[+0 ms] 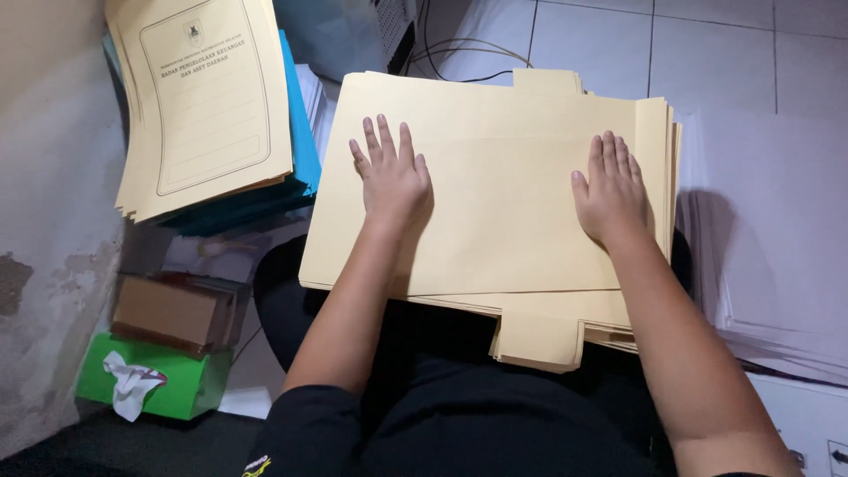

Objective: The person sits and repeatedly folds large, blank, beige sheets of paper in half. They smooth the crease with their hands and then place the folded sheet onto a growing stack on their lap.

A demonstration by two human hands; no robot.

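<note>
1. The left hand (391, 172) lies flat, fingers spread, palm down on the top sheet of a stack of manila folders (495, 212); it grips nothing.
2. The right hand (609, 190) rests the same way, open and flat, near the stack's right edge.
3. The stack sits under both palms, on the person's lap, with tabs sticking out at the edge nearest the body and at the far edge.
4. The folders look like thin card: light singly, fairly heavy as a pile, smooth enough to slide over one another. They would likely bend if lifted by one corner; taking hold along the two long side edges, outside each hand, seems safest.
5. Left of the left hand stands another pile of printed folders (208, 97) on blue covers (300, 132).
6. Below that, near the left elbow, are a brown box (168, 311) and a green tissue box (172, 380).
7. Right of the right hand lie white paper stacks (777, 230).
</note>
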